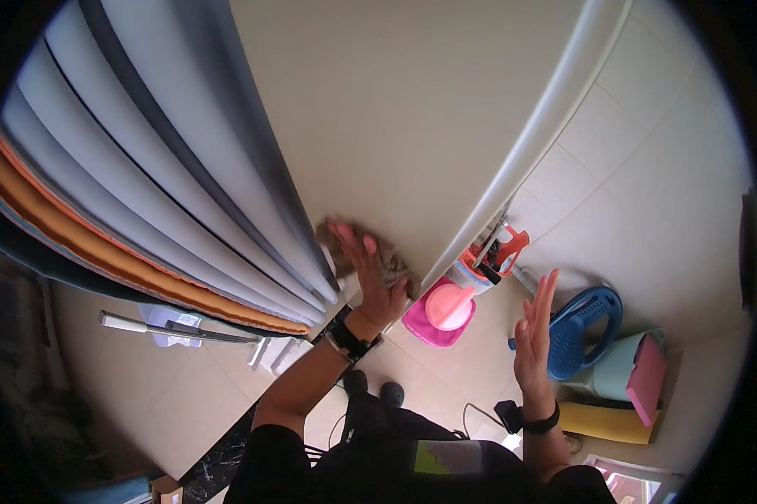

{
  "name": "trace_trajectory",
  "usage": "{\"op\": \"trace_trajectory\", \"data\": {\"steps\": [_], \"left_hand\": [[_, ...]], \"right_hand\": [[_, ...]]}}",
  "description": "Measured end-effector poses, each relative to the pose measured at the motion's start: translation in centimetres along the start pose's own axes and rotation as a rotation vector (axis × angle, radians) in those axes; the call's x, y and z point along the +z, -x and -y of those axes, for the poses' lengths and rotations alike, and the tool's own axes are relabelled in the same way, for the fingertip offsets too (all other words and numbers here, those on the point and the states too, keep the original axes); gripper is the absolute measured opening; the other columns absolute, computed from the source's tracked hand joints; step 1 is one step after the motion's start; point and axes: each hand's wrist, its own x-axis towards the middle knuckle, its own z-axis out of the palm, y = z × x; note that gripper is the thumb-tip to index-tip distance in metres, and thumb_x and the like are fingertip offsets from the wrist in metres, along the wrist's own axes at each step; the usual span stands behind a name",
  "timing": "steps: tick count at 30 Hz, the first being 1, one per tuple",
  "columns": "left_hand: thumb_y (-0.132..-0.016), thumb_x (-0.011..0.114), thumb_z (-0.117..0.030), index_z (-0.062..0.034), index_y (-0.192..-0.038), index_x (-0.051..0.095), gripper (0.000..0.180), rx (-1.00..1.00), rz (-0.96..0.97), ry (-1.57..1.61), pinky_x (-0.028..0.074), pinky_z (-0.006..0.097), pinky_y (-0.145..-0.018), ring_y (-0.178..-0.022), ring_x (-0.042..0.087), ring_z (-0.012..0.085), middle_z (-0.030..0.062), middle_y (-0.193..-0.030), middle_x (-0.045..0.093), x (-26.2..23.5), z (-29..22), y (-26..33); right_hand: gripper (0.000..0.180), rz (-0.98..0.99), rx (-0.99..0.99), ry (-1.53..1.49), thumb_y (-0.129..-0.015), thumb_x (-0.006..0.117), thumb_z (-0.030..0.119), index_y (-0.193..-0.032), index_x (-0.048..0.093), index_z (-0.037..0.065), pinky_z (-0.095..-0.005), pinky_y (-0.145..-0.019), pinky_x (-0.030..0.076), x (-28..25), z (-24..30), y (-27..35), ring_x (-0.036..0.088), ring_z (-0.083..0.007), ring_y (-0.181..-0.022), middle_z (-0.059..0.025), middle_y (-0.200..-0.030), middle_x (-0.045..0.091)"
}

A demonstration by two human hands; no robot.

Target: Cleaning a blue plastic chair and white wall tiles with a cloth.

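My left hand point(372, 281) presses a bunched brownish cloth point(395, 267) against a tall cream panel point(412, 109), low down near its left edge. The fingers reach up over the cloth, slightly blurred, and part of it shows on both sides of the hand. Raised to the right, my right hand point(534, 340) is open, with the fingers straight and pointing up. Nothing is in it, and it touches nothing that I can see. Both wrists wear dark bands.
Curtain-like grey folds point(156, 139) and an orange one point(101, 227) hang at left. A white-ended pole point(143, 323) lies below. Past the panel stand a pink basin point(419, 323), an orange-handled container point(513, 245), a blue plastic piece point(573, 336) and a pale green bin point(618, 370).
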Motion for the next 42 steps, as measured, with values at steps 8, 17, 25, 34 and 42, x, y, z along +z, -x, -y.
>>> {"op": "trace_trajectory", "data": {"steps": [8,17,25,34,42], "left_hand": [[-0.082,0.051,-0.068,-0.0279,-0.151,-0.001,0.095,0.237,-0.091,-0.022,0.004,0.073,-0.101,-0.135,-0.003,0.0581,0.0241,-0.154,-0.007,0.4,-5.9,-8.6],[-0.089,0.058,-0.043,-0.0229,-0.149,-0.013,0.095,0.015,0.458,-0.301,0.010,0.072,-0.104,-0.135,0.000,0.0576,0.0185,-0.154,-0.014,1.5,4.8,16.4],[-0.100,0.045,-0.024,-0.0072,-0.149,0.013,0.061,-1.250,0.223,0.749,0.040,0.032,-0.096,-0.110,0.049,0.0175,0.0102,-0.127,0.047,-1.9,4.7,19.5],[-0.090,0.060,-0.019,-0.0098,-0.150,-0.005,0.089,-0.867,0.820,0.479,0.029,0.033,-0.106,-0.128,0.040,0.0298,0.0218,-0.139,0.038,-7.0,-6.6,16.8],[-0.082,0.062,-0.008,-0.0011,-0.147,0.019,0.079,-0.798,0.823,0.489,0.022,0.035,-0.112,-0.142,0.020,0.0293,0.0214,-0.153,0.016,-9.8,-4.1,16.0]], "right_hand": [[0.073,0.009,-0.019,0.027,-0.092,0.046,0.008,-0.151,0.005,0.011,-0.0497,-0.110,0.023,0.1,0.5,0.0,0.005,-0.0320,-0.144,-0.0141,-0.157,-0.005],[0.077,0.121,0.074,-0.004,-0.088,0.049,0.000,-0.150,0.004,0.006,-0.0417,-0.112,0.021,2.7,-2.7,2.0,0.007,-0.0293,-0.144,-0.0158,-0.157,-0.001],[0.058,0.400,0.328,-0.357,-0.097,0.048,0.017,-0.147,0.022,0.003,-0.0321,-0.111,0.024,9.5,-10.4,5.0,0.025,-0.0203,-0.139,-0.0090,-0.153,0.025],[0.054,0.418,1.149,-1.491,-0.097,0.041,0.046,-0.135,0.044,0.008,-0.0442,-0.101,0.039,15.2,-12.0,7.9,0.048,-0.0273,-0.120,-0.0117,-0.133,0.050],[0.037,0.263,1.040,-1.843,-0.099,0.037,0.028,-0.119,0.055,0.003,-0.0394,-0.086,0.052,19.0,-12.3,11.2,0.062,-0.0280,-0.099,-0.0147,-0.113,0.062]]}}
